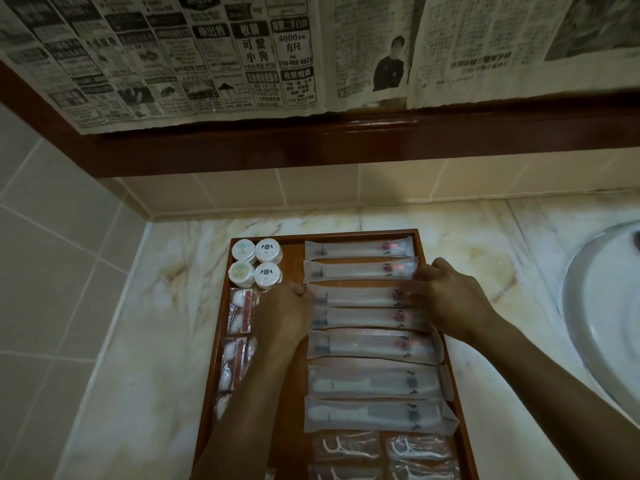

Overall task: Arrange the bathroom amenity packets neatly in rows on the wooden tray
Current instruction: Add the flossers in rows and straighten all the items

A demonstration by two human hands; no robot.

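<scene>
Head view: left hand (285,311) and right hand (446,299) pinch opposite ends of long frosted toothbrush packet (360,296), frame centre, on brown wooden tray (349,234).

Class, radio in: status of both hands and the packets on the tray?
Left hand and right hand at the ends of the third long packet. Packets in rows on wooden tray. Nothing obstructing.

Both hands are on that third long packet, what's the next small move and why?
Probably nudge the third long packet straight and release. The left hand and right hand pinch its two ends, and it already lies in line with its neighbours on the wooden tray.
</scene>
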